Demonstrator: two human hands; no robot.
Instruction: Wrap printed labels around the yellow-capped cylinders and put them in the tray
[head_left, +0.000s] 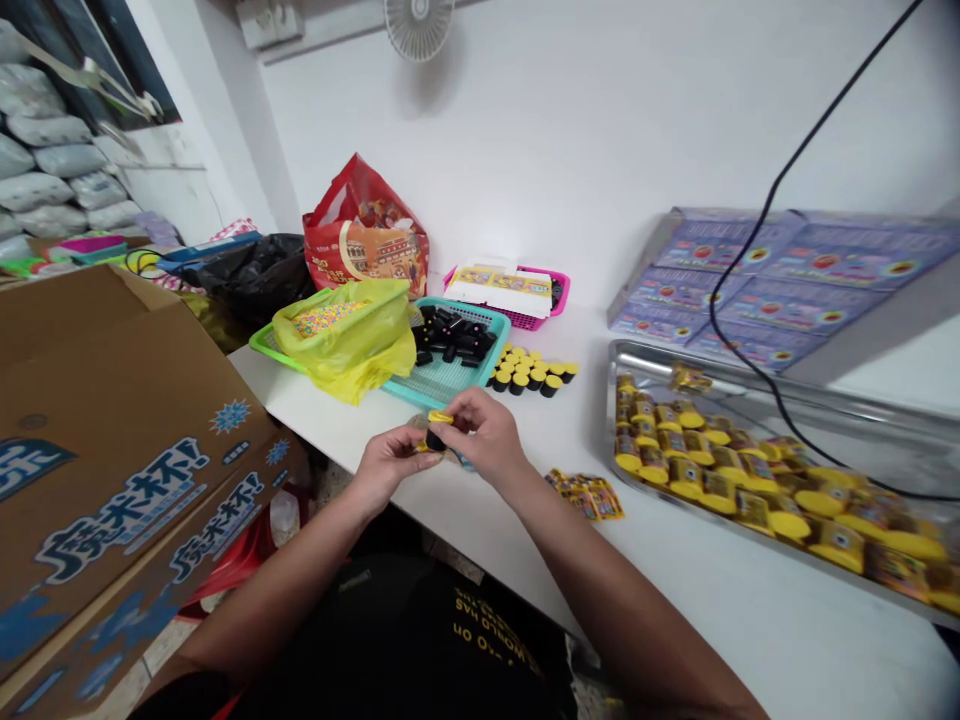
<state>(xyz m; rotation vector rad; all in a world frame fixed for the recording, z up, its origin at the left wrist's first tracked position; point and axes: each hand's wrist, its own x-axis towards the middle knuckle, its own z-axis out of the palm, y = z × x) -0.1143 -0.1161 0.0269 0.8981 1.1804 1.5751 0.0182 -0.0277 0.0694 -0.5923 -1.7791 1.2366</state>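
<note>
In front of me, a small black canister with a yellow lid point(437, 432) is held between my two hands above the table's near edge. My left hand point(391, 462) pinches it low on its left side. From the right, the fingers of my right hand point(486, 432) close round it near the lid. A bit of printed wrapping seems to show by the fingertips, too small to make out. Behind my hands, several like canisters with yellow lids point(534, 373) stand in rows. Right of my right hand lies a pile of flat printed sleeves point(589, 495).
A turquoise basket point(420, 390) holds black canisters; left of it, a yellow bag point(352, 350) holds coloured beads. At right, a metal tray point(622, 350) carries wrapped canisters under a hanging black cable point(720, 290). Purple boxes point(757, 280) lean behind. A large carton point(127, 450) stands left.
</note>
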